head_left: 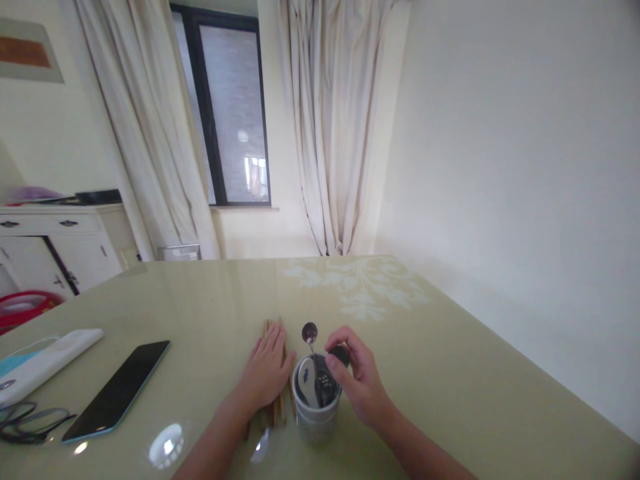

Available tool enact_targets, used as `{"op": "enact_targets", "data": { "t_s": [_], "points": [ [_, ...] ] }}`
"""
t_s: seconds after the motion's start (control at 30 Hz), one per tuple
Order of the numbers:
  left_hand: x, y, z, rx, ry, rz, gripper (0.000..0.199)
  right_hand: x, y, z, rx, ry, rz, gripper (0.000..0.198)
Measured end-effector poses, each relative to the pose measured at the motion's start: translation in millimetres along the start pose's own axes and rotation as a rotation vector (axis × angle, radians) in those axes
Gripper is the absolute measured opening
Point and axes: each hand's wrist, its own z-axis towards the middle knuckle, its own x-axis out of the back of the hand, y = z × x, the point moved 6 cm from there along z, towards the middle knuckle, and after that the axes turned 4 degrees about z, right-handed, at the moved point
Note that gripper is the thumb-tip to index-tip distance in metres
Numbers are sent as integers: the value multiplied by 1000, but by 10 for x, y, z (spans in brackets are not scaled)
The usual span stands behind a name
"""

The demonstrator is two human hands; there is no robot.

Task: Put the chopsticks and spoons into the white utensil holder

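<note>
My left hand [267, 370] lies flat with its fingers stretched over a bundle of wooden chopsticks [276, 410] on the table. Just right of it stands a light utensil holder [317, 420]. A metal spoon [309, 332] sticks up out of it, bowl upward. Inside I also see a white ceramic spoon [307, 383] with a blue mark and a dark piece with small holes [326, 381]. At the holder's right rim, my right hand [363, 377] pinches a dark spoon [340, 355] by its rounded end; the rest of that spoon is hidden.
To the left on the glossy table [210, 300] lie a black-screened phone [120, 390], a long white device [55, 363] and a tangle of dark cable or glasses [30, 423]. A wall [525, 200] runs along the table's right side. A white cabinet [75, 247] stands back left.
</note>
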Motion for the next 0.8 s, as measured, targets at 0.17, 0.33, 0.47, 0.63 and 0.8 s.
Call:
{"op": "enact_targets", "data": {
  "t_s": [0.17,0.33,0.47,0.63,0.8],
  "points": [
    [5,53,76,-181,-30,-28,70,21,118,17,-50,10,34,24],
    [-13,6,27,-146,24,-10,76,21,185,18,-58,-32,71,33],
    [-100,46,36,-233,9,-48,71,25,176,14,-38,-48,38,36],
    [-74,42,54,-307,6,-104,63,44,183,6,-1,-69,16,35],
    [-30,59,-16,-213,-16,-66,77,68,141,25,32,-106,78,43]
  ]
}}
